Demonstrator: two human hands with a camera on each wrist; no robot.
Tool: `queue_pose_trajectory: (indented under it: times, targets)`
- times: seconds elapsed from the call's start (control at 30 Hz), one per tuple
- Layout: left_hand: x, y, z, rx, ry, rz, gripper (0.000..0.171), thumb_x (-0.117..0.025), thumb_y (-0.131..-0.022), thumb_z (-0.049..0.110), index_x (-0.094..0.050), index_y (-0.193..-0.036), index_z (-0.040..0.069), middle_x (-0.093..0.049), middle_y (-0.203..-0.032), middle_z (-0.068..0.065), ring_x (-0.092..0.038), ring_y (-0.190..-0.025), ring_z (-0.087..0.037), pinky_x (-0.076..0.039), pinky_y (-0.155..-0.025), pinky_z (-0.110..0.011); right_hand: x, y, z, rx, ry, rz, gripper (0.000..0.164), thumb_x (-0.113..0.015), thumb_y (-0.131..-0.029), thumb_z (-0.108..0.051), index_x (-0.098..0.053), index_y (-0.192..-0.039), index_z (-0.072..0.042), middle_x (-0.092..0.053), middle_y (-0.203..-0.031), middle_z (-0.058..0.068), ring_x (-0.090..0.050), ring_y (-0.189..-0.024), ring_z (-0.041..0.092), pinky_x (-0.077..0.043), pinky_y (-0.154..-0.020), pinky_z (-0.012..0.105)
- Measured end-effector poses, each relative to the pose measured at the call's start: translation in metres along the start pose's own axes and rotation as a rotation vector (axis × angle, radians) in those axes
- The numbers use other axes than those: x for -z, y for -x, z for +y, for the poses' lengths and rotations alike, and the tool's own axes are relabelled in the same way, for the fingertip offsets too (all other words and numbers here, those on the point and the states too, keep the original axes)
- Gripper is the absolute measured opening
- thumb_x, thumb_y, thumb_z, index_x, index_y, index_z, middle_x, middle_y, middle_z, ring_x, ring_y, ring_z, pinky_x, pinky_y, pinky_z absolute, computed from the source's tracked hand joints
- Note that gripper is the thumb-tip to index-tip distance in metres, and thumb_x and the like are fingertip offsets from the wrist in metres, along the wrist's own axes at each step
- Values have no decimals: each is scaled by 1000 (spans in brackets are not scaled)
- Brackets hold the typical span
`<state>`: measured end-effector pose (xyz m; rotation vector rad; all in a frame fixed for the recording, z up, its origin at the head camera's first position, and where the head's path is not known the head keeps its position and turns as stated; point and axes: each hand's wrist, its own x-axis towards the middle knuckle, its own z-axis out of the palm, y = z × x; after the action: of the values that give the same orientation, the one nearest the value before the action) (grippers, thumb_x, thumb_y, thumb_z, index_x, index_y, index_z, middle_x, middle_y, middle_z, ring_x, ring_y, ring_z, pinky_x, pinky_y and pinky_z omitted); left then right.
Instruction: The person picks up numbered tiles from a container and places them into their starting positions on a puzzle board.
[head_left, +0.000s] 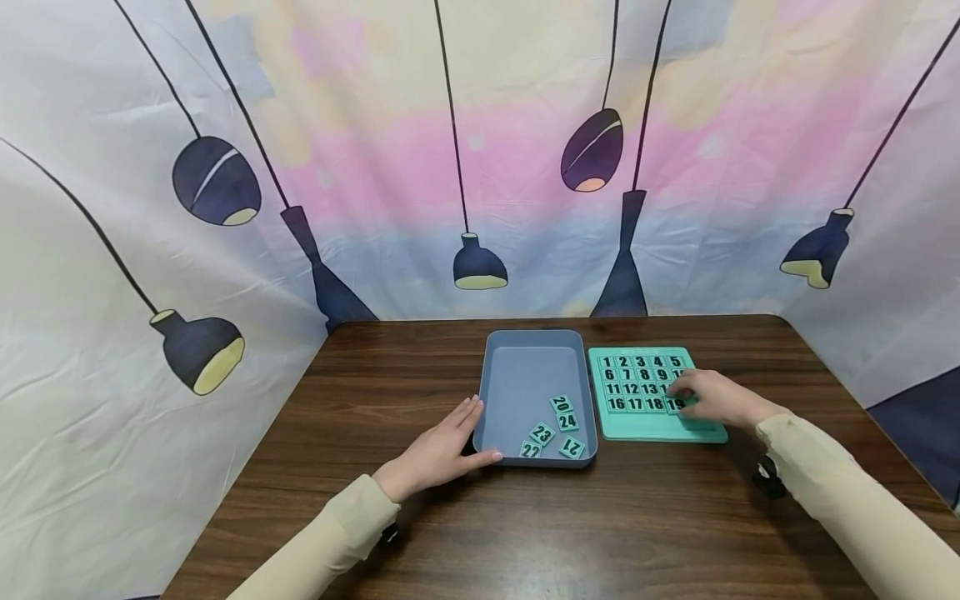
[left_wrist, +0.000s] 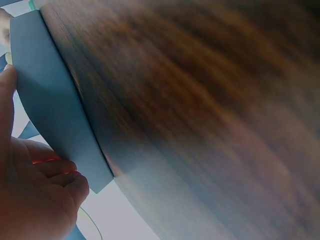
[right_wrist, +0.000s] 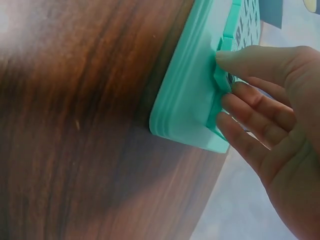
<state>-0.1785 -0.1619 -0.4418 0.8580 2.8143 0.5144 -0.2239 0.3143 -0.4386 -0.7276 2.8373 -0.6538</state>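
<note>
A blue-grey tray [head_left: 532, 367] lies on the table with several loose number tiles near its front, among them 20 [head_left: 561, 404] and 23 [head_left: 542, 433]. My left hand [head_left: 442, 450] rests against its front left corner, fingers along the left side and thumb at the front rim. Right of the tray is a mint-green number board [head_left: 645, 427] with rows of tiles from 1 upward. Over its lower right part, my right hand [head_left: 712, 398] pinches the tile 19 [head_left: 676, 404] between thumb and fingers. In the right wrist view that tile [right_wrist: 222, 77] sits tilted at the slot.
The dark wooden table [head_left: 390, 375] holds tray and board side by side. Behind it hangs a cloth backdrop [head_left: 390, 150] printed with lamps. In the left wrist view the tray's outer wall [left_wrist: 55, 95] stands along the fingers.
</note>
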Motion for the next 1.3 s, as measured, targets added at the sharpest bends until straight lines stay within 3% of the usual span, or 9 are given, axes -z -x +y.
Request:
queue_pose_trajectory:
  times: [0.53,0.7,1.0,1.3]
  targets:
    - [0,0,-1,-6,-3,0,97,-51,-95,69,-24,-159,0,-18,-166,-17,-15,-153,-26,-28,-118,-46,-2,-2,-6,5,10,11,28,-77,-87,-7,-73,-114,0,-65,-109,12,-64,-95,30,-55,-73,42]
    - [0,-1,-1,-8,2,-3,98,-51,-95,69,-23,-159,1,-17,-166,-16,-15,-153,-27,-28,-118,-46,4,-8,-10,7,12,7,30,-75,-90,-10,-72,-116,2,-65,-115,18,-64,-98,34,-55,-75,44]
    - [0,-2,-2,-12,-9,-2,97,-50,-96,69,-23,-159,1,-17,-167,-16,-15,-153,-27,-29,-118,-46,19,-36,-35,47,30,44,34,-70,-95,-12,-67,-125,5,-65,-121,21,-64,-106,38,-55,-83,49]
    - [0,0,-2,-11,-6,-7,98,-49,-95,70,-22,-159,0,-16,-166,-17,-14,-154,-27,-28,-118,-46,27,-75,-79,87,-4,-20,39,-69,-96,-13,-63,-130,6,-64,-127,24,-64,-109,37,-54,-88,48]
